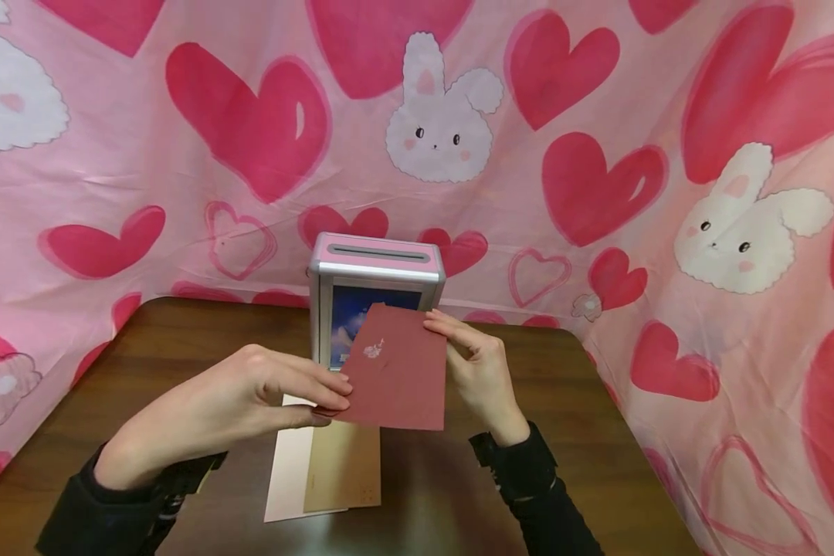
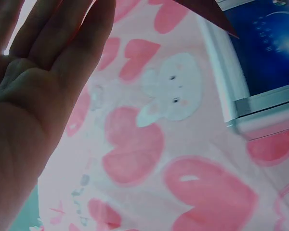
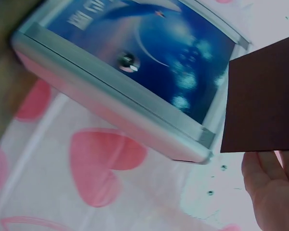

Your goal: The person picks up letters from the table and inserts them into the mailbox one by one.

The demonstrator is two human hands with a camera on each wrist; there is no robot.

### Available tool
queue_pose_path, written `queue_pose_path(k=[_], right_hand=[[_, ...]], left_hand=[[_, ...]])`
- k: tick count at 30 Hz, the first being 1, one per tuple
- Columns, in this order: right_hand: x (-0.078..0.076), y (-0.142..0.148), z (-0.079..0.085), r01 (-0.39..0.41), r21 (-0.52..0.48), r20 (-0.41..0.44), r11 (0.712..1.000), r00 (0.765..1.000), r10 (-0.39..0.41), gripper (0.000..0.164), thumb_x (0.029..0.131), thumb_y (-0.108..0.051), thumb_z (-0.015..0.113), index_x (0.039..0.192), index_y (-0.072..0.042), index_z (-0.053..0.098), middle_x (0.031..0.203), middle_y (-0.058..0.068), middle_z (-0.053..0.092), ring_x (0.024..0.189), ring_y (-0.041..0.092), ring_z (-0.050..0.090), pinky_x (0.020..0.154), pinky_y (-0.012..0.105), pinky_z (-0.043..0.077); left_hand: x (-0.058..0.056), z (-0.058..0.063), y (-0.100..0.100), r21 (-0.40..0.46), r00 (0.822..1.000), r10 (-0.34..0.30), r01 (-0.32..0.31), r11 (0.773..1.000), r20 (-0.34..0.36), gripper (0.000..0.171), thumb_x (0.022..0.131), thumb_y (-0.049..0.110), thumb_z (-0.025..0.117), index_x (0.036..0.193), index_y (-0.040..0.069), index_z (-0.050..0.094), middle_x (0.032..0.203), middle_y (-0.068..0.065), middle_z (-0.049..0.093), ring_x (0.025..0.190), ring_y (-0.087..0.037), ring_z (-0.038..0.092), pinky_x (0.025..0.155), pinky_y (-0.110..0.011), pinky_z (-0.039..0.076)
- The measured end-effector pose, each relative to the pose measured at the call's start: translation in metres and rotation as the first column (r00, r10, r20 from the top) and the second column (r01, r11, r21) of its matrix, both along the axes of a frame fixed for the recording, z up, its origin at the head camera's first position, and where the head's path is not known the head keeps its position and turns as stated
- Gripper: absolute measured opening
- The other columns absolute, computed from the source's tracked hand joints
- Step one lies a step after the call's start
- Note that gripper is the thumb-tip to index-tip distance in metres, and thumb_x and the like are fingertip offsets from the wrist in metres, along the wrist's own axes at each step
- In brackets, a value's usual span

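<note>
A dark red envelope or card [image 1: 396, 371] with a small pale flower print is held up, tilted, over the table. My left hand [image 1: 271, 394] pinches its lower left corner between thumb and fingers. At the upper right edge my right hand [image 1: 483, 371] grips it, fingertips on the printed face. Just behind stands a pink and silver box [image 1: 378, 266] with a slot in its top and a blue picture on its front; the red piece covers part of that picture. In the right wrist view the plain side of the red piece [image 3: 265, 101] shows beside the box.
Below the hands, a tan envelope [image 1: 347, 471] overlaps a pale pink one [image 1: 288, 479] on the brown wooden table [image 1: 201, 347]. A pink cloth [image 1: 250, 131] with hearts and rabbits hangs behind and beside the table.
</note>
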State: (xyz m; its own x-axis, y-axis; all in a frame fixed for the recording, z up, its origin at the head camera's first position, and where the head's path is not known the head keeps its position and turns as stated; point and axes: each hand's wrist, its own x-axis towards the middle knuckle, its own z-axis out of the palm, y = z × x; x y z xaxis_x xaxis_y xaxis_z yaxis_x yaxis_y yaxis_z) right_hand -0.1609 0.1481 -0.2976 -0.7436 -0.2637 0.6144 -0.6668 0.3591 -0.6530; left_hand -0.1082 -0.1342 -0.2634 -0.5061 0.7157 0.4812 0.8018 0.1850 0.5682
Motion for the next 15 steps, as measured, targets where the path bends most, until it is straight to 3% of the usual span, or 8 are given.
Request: queue_pose_path(k=[5, 10, 15], right_hand=[[-0.02, 0.001, 0.01, -0.092, -0.064, 0.011, 0.994, 0.996, 0.093, 0.027, 0.087, 0.003, 0.063, 0.114, 0.006, 0.068, 0.121, 0.02, 0.066, 0.121, 0.019, 0.053, 0.096, 0.047, 0.049], [-0.042, -0.005, 0.022, -0.147, -0.09, 0.04, 0.985, 0.988, 0.151, 0.027, 0.09, -0.004, 0.062, 0.116, 0.002, 0.068, 0.118, 0.018, 0.067, 0.114, 0.016, 0.058, 0.09, 0.037, 0.055], [-0.067, -0.014, 0.043, -0.161, -0.065, 0.027, 0.985, 0.986, 0.163, 0.027, 0.091, -0.002, 0.061, 0.116, 0.005, 0.066, 0.116, 0.021, 0.067, 0.103, 0.018, 0.063, 0.085, 0.042, 0.057]], left_hand=[[0.004, 0.017, -0.004, 0.053, 0.991, 0.034, -0.027, 0.998, -0.133, 0.034, 0.074, 0.0, 0.077, 0.107, 0.01, 0.074, 0.108, -0.01, 0.073, 0.102, -0.018, 0.065, 0.082, -0.006, 0.05], [0.001, 0.039, -0.008, 0.061, 0.981, 0.1, -0.091, 0.994, -0.164, 0.036, 0.075, -0.001, 0.075, 0.11, 0.009, 0.074, 0.109, -0.007, 0.073, 0.104, -0.016, 0.063, 0.084, -0.007, 0.05], [-0.015, 0.066, -0.011, 0.09, 0.972, 0.179, -0.167, 0.982, -0.15, 0.034, 0.076, -0.002, 0.074, 0.109, 0.008, 0.074, 0.105, -0.005, 0.074, 0.099, -0.01, 0.065, 0.081, -0.009, 0.053]])
